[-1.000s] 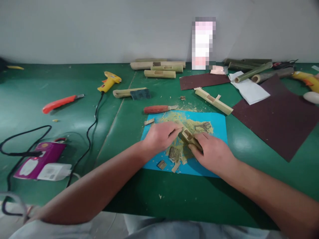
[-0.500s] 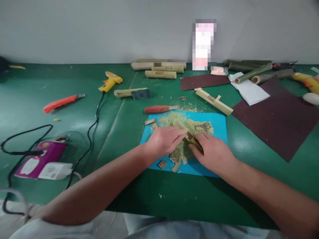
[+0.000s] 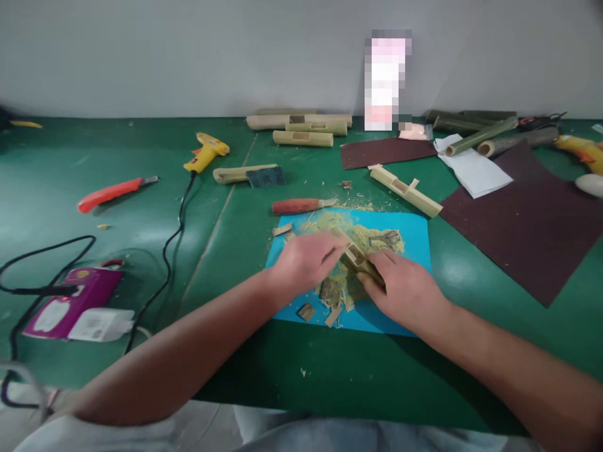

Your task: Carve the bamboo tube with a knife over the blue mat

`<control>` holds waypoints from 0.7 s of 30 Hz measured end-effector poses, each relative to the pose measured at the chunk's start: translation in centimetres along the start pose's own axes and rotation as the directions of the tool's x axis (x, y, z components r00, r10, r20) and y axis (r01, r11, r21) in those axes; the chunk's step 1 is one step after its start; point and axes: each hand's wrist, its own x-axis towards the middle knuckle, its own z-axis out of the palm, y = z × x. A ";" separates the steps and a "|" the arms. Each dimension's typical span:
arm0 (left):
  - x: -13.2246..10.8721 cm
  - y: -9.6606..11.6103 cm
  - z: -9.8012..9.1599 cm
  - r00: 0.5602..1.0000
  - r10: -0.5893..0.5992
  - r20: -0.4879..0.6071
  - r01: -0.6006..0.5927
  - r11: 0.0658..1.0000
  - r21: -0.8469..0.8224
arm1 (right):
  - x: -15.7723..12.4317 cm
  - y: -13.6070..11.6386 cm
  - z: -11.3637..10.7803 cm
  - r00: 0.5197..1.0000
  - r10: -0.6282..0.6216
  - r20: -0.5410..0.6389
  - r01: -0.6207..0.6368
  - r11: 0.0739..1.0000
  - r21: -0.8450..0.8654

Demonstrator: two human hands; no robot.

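My right hand (image 3: 407, 289) is closed around the near end of a short bamboo tube (image 3: 370, 269), which slants away to the upper left. A rectangular opening cut in the tube's top faces up. At the far end my left hand (image 3: 306, 260) has its fingers curled together beside the opening. Whatever is between those fingers, if anything, is hidden. Both hands are over a blue sheet (image 3: 414, 235) strewn with pale shavings and bamboo chips (image 3: 306, 311). Just beyond the sheet lies a red-handled knife (image 3: 296, 206).
Another notched bamboo tube (image 3: 405, 190) lies behind the sheet, near brown sandpaper (image 3: 522, 232). More bamboo tubes (image 3: 304, 138) lie by the wall. At left are an orange cutter (image 3: 110, 194), a yellow glue gun (image 3: 206, 152) with its cord, and a purple power strip (image 3: 78, 301).
My left hand has drawn back to the left and slightly up, off the opening, so more of the opening shows. My right hand keeps its hold on the bamboo tube.
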 end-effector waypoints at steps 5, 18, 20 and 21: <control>0.2 -0.3 -0.2 0.997 -0.048 -0.067 0.050 0.998 0.038 | 0.0 0.1 0.0 1.000 -0.007 -0.008 0.007 1.000 -0.006; 0.2 -0.5 -0.1 0.999 -0.002 -0.038 0.004 0.999 0.044 | 0.0 0.0 0.0 1.000 0.005 -0.001 -0.005 1.000 -0.016; 0.1 -0.4 -0.1 0.997 -0.033 -0.070 0.037 0.998 0.054 | 0.0 -0.1 0.0 1.000 0.011 -0.002 -0.011 1.000 -0.009; 0.1 -0.4 -0.1 0.997 -0.028 -0.068 0.031 0.998 0.052 | 0.0 -0.1 -0.1 1.000 0.010 0.000 -0.010 1.000 -0.008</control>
